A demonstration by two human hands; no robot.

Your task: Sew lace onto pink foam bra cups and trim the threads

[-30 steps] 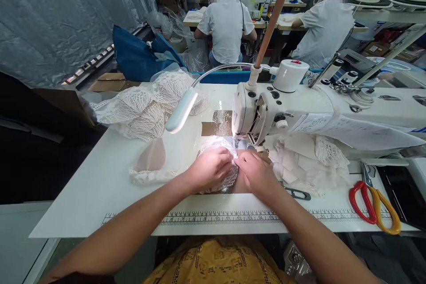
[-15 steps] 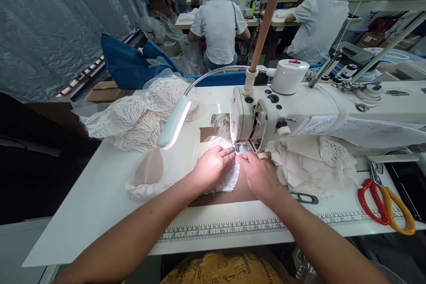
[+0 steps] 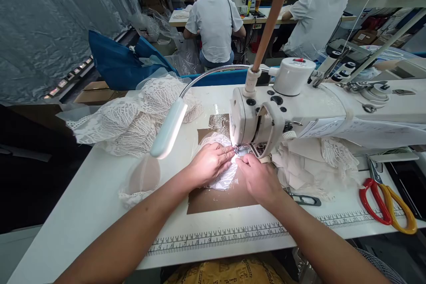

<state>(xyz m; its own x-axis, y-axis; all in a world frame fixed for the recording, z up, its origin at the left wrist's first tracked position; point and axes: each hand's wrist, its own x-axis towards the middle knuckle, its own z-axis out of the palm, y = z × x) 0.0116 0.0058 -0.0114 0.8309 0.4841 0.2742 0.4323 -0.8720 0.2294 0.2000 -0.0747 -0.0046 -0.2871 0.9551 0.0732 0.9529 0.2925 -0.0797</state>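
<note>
Lace piece (image 3: 223,183), white and openwork, lies in the head view on a smooth brown patch (image 3: 213,202) of the glossy white table (image 3: 100,213), just before the sewing machine's (image 3: 244,117) metal needle area. The left hand (image 3: 212,164) rests on it, fingers extended, not clenched. The right hand (image 3: 258,177) curls at its edge; whether it pinches the fabric cannot be told. Leftward, crumpled netted lace (image 3: 129,120) heaps near a slim rounded lamp (image 3: 169,128).

Lace (image 3: 223,181) was rough, netted-looking cloth, bench (image 3: 83,204) smooth and kinda glossy, lamp neck (image 3: 226,68) shiny ribbed metal, scissor handles (image 3: 383,204) slick plastic, notes (image 3: 382,131) plain matt paper.
</note>
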